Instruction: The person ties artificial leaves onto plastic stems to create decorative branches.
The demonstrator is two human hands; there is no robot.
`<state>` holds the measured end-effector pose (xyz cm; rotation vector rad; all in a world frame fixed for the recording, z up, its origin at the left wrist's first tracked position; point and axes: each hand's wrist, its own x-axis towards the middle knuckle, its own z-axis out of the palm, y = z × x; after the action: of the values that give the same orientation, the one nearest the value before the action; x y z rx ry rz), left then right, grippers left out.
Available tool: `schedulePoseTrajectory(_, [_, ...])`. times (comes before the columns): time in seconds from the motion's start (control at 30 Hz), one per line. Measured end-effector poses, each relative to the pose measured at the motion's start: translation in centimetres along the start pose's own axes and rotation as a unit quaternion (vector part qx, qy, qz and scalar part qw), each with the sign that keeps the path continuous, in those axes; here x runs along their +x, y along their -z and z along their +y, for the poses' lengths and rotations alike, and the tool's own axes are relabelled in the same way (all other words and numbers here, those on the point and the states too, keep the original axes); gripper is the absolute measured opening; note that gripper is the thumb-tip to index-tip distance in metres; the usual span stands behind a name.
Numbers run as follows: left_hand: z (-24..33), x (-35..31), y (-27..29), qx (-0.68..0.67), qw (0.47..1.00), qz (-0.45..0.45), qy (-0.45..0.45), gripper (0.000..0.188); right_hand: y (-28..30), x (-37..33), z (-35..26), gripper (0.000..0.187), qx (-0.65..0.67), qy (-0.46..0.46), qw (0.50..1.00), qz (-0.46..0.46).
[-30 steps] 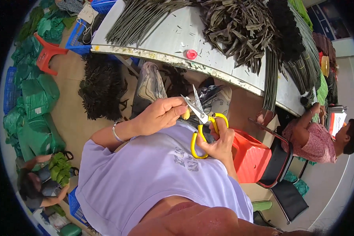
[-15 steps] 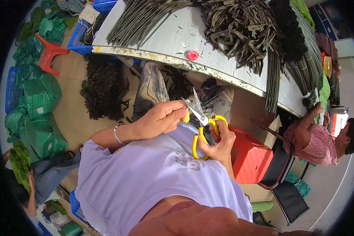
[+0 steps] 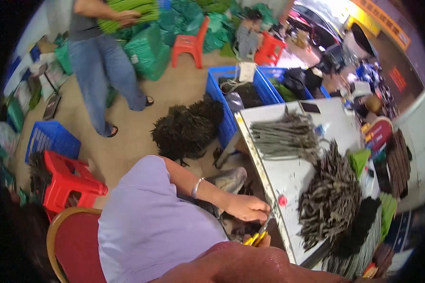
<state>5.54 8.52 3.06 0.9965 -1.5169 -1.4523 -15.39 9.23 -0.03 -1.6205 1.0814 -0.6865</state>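
Observation:
My left hand, a silver bangle at its wrist, is closed in a pinch near the table's front edge. What its fingertips hold, if anything, is too small to make out. Just below it my right hand, mostly hidden, grips the yellow-handled scissors. Their metal blades point up beside my left fingers. On the white table close by lie a small red round piece and a big heap of dark, dried-looking strips. Farther back is a bundle of thin dark stems.
Blue crates stand against the table's far end. A dark bushy pile lies on the floor. A person in jeans carries green stalks at the far left. Red stools and a red-backed chair stand at left.
My view has swung left, bringing the walking person and crates into fuller sight. Both hands now appear beside the table edge, lower right. The yellow bit in my left fingers no longer shows.

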Motion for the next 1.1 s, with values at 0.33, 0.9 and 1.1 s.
schedulePoseTrajectory(0.33, [-2.3,1.1,0.8,-0.212,0.974,-0.043,0.06,0.023,3.8,3.0,3.7,0.046,0.257,-0.051,0.933,-0.248])
schedulePoseTrajectory(0.9, [2.0,0.7,1.1,-0.133,0.983,-0.055,0.112,0.017,4.1,0.6,-1.9,0.072,-0.16,0.087,0.983,-0.013])
schedulePoseTrajectory(1.1, [2.0,0.0,0.7,-0.148,0.976,-0.077,0.137,0.02,4.0,-1.0,-2.1,0.074,-0.135,0.027,0.99,-0.002])
